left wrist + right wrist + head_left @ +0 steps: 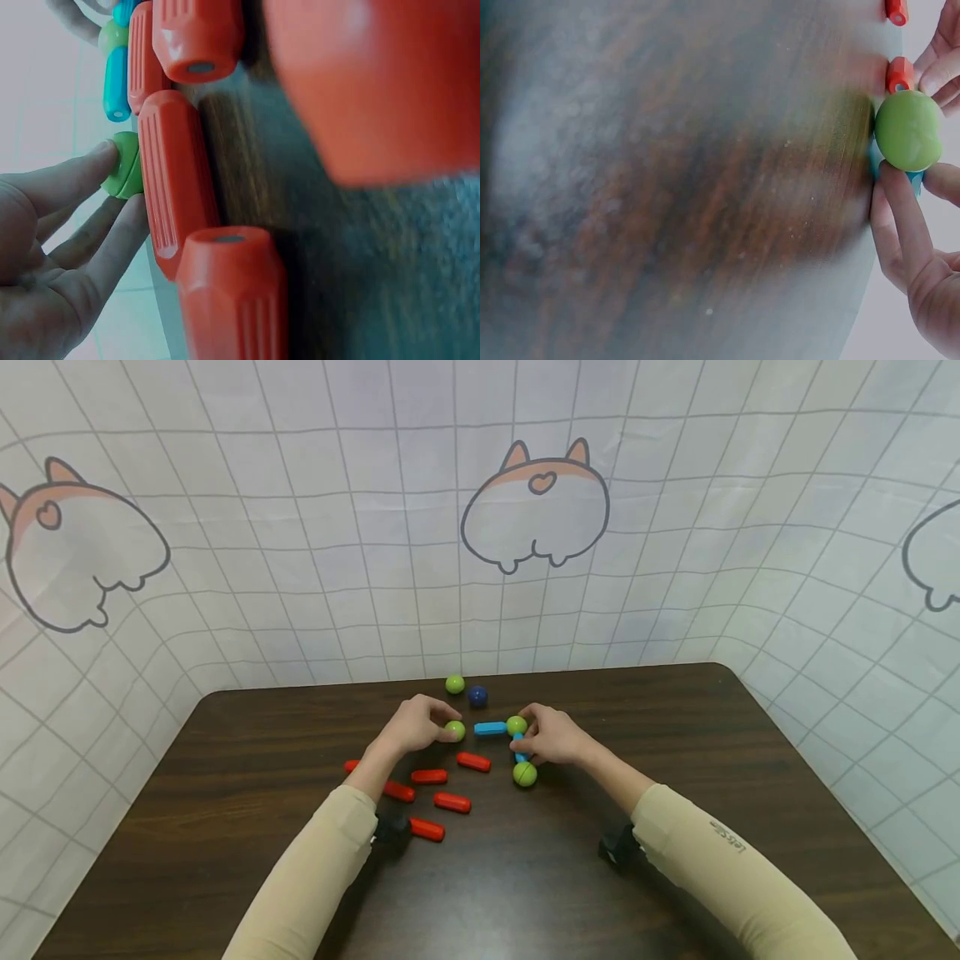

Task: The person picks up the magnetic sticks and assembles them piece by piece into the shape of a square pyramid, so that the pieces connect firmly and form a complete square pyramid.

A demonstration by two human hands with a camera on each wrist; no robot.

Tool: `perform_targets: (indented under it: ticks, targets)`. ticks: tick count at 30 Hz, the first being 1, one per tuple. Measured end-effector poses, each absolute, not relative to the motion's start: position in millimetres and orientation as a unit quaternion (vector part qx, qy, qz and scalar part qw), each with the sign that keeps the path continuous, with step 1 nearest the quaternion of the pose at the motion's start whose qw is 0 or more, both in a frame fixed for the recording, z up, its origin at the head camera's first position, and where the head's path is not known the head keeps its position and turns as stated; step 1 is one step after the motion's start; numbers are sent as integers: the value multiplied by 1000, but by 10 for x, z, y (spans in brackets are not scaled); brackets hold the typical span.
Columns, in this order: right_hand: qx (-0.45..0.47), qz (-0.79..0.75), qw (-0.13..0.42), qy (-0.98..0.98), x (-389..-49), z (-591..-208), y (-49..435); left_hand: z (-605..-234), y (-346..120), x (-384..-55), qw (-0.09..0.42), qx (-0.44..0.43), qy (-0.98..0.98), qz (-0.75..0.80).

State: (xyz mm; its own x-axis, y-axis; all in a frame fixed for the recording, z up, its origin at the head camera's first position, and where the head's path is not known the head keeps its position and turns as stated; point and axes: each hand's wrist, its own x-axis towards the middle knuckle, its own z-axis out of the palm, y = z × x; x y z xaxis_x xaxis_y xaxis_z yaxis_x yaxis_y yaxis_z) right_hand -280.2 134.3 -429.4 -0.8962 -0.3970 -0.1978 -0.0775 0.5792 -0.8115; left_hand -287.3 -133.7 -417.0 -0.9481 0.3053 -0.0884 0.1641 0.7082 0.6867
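Note:
My left hand (418,724) pinches a green ball (125,165) between thumb and fingertips, low over the table. My right hand (553,737) holds a blue magnetic rod (520,748) between its thumb and fingers. At the far end of that rod sits a green ball (516,725), and at the near end a scored green ball (525,774). A second blue rod (491,728) runs left from the far ball, making a corner. In the right wrist view, the near green ball (908,131) covers most of the held rod.
Several red rods (452,802) with metal discs in their ends lie near my left forearm. Farther back rest a green ball (454,684) and a dark blue ball (477,696). The dark wooden table (637,718) ends at a patterned white curtain (375,527).

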Motion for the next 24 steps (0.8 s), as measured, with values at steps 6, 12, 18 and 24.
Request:
perform_targets:
  ticks: [6, 12, 18, 24]
  targets:
    - [-136, -437, 182, 870, -2816, -4284, 1296, -4193, -1298, -2907, 100, 135, 920, 354]
    - [-135, -434, 179, 873, -2816, -4268, 1281, -4188, -1270, -2907, 102, 139, 918, 356]
    - [-135, -437, 179, 871, -2808, -4278, 1316, -4188, -1285, -2869, 95, 127, 920, 359]
    - [-130, -442, 174, 870, -2796, -4281, 1364, -4123, -1252, -2762, 75, 119, 924, 356]
